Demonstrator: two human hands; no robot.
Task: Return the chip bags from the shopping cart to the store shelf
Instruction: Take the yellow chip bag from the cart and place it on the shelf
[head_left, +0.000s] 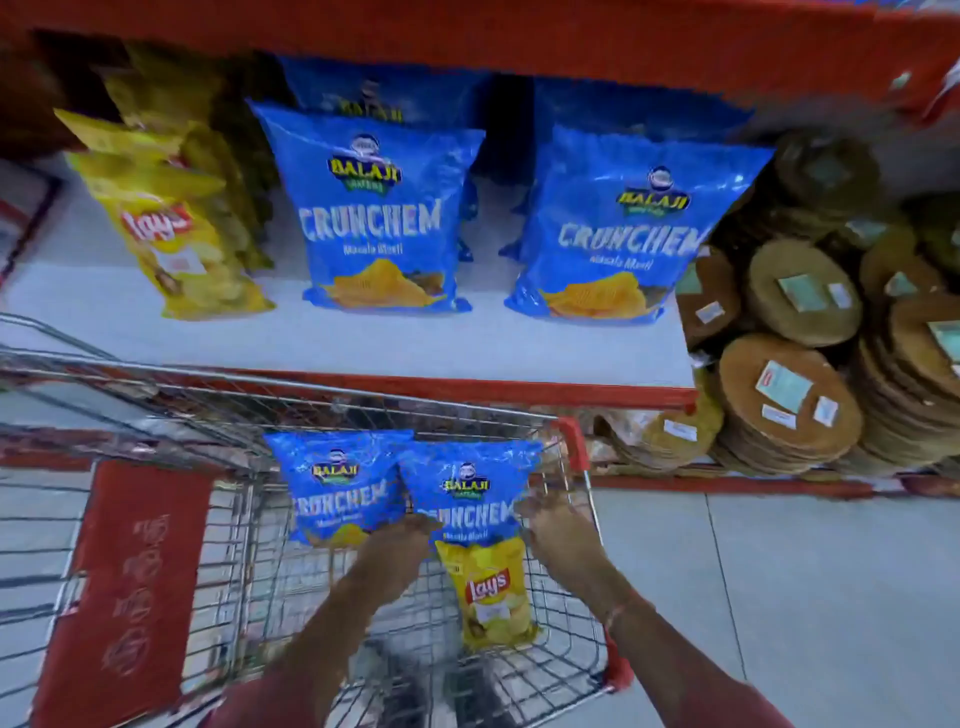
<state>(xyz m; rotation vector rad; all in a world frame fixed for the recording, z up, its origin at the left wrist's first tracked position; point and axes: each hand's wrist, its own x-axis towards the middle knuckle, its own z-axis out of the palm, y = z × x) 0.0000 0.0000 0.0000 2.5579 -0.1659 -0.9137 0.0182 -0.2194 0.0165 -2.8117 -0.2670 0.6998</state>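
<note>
Two blue Crunchem chip bags stand in the wire shopping cart (576, 447): one on the left (337, 483) and one on the right (470, 488). A yellow Lay's bag (491, 592) lies below them on the cart floor. My left hand (400, 538) grips the lower left edge of the right blue bag, and my right hand (550, 525) holds its right edge. On the white store shelf (415, 343) stand two more blue Crunchem bags (374, 218) (623, 234) and a yellow Lay's bag (171, 228) at the left.
Stacks of round brown packaged discs (789, 395) fill the shelf's right end. A red shelf board (467, 31) overhangs above. The cart's red child-seat flap (130, 582) is at lower left. Grey floor tiles (779, 571) lie to the right.
</note>
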